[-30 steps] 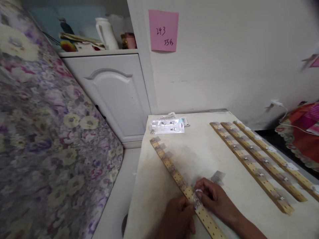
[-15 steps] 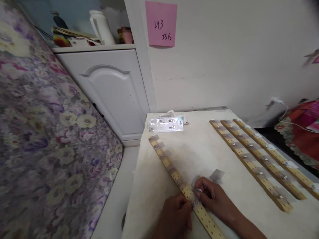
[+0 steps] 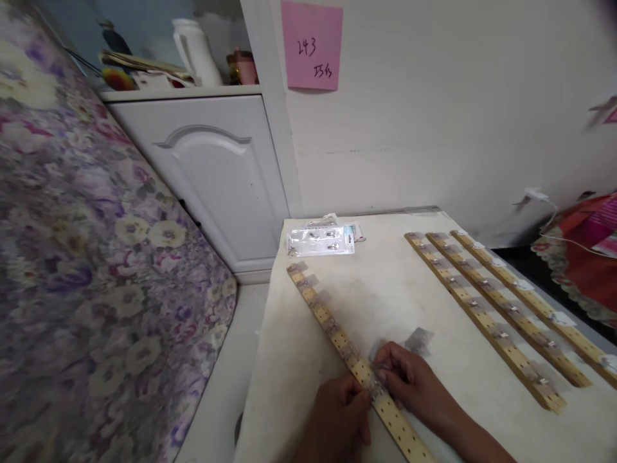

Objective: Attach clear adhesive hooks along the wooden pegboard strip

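Observation:
A long pale-yellow strip with rows of holes (image 3: 321, 313) lies slantwise on the table, several small clear plastic pieces with metal bits fixed along its far half. My left hand (image 3: 340, 408) is closed, its thumb and fingertips pinched at the strip's left edge. Across from it, my right hand (image 3: 407, 376) pinches a small clear plastic piece (image 3: 378, 368) against the strip's right side; the fingertips partly hide it. Just beyond my right hand lies a loose clear greyish plastic piece (image 3: 420, 340).
On the right, three similar strips (image 3: 475, 307) with clear pieces lie side by side. Clear blister packs (image 3: 321, 240) holding small metal parts sit at the table's far left corner. A floral curtain (image 3: 120, 270) hangs left of the white table (image 3: 284, 334); a wall stands behind.
My hands stay at the same spot on the strip. The right fingertips have shifted very slightly; the strip and other things have not moved.

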{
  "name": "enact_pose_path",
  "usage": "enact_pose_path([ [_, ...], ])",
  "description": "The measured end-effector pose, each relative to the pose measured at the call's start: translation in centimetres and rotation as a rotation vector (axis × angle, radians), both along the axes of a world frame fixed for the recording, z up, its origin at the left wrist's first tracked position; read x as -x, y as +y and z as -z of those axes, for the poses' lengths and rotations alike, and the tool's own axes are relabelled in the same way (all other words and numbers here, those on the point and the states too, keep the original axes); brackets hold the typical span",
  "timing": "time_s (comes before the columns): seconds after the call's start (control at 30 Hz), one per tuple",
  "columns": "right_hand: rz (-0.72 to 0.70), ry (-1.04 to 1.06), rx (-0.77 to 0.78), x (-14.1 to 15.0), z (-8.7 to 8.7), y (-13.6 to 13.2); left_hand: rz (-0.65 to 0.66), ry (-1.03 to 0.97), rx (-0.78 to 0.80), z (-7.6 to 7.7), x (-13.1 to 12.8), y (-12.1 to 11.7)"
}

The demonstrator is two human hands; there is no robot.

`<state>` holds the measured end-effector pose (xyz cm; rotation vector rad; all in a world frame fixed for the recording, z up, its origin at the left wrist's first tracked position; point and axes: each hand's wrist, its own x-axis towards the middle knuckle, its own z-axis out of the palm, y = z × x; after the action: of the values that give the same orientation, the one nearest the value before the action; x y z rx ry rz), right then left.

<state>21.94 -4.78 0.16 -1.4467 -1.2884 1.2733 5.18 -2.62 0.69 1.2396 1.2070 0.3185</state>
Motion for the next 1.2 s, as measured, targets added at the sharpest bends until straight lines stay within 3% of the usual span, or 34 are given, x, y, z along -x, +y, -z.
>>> enact_pose_path([
  [0.17,-0.015,-0.033,-0.014,-0.07,-0.31,0.09,-0.007,-0.018,0.034,-0.32,-0.07,-0.08],
  [0.37,-0.017,-0.064,-0.019,-0.15,-0.56,0.17,0.037,-0.001,-0.088,0.01,0.08,0.04],
  [0.7,-0.008,-0.024,-0.003,-0.04,-0.13,0.06,0.029,0.055,-0.099,0.33,0.11,0.06],
  [1.2,-0.004,-0.036,-0.004,-0.06,-0.26,0.03,0.049,0.081,-0.142,-0.57,0.03,0.20],
])
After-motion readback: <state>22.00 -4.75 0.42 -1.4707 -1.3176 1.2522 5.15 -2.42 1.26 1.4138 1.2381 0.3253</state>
